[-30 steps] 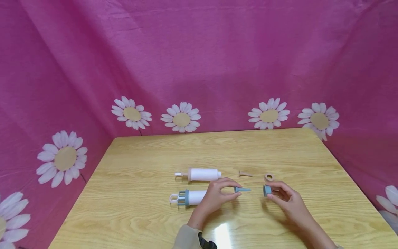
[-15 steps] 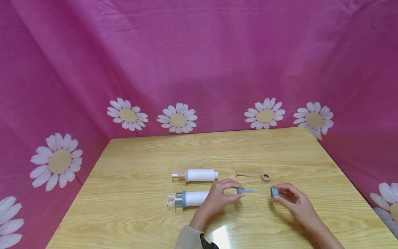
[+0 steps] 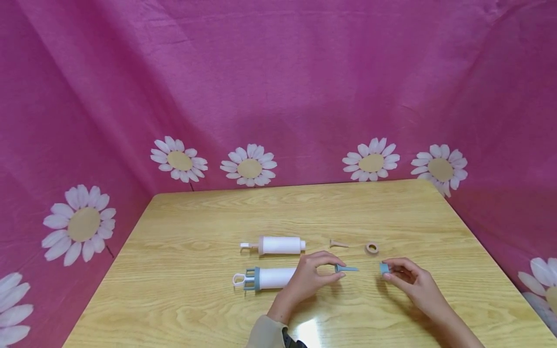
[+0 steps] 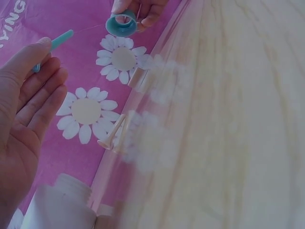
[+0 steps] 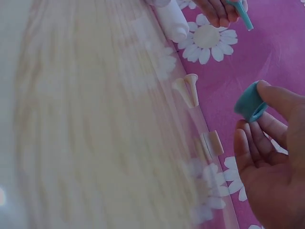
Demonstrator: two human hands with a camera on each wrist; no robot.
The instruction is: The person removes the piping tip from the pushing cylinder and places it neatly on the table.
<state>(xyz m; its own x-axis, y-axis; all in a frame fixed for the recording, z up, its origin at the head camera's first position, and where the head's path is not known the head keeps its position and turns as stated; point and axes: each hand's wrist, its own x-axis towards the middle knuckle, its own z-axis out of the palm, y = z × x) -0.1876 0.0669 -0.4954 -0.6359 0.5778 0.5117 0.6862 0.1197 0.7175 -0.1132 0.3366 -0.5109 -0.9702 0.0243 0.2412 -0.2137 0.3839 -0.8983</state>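
Observation:
Between thumb and fingertips, my left hand [image 3: 306, 276] pinches a blue-green tapered nozzle [image 3: 346, 268], its narrow tip pointing right. Further right, my right hand [image 3: 413, 284] pinches a short blue-green ring cap [image 3: 384, 268] by its edge. A gap separates the two parts, both held above the table. The right wrist view shows the cap [image 5: 249, 102] tilted and hollow. Behind my left hand lies a white syringe-like barrel [image 3: 275, 278] with a blue-green collar and a white looped handle; the hand hides its right end.
A second white barrel [image 3: 282, 245] with a pinkish collar lies farther back on the wooden table [image 3: 196, 309]. To its right are a pinkish nozzle [image 3: 339, 243] and a pinkish ring [image 3: 372, 248]. A purple daisy-patterned cloth [image 3: 278, 96] stands around the table.
My right hand has moved right with the cap, widening the gap to the nozzle, and the cap has turned. My left hand has shifted slightly right. The head view has also shifted a little.

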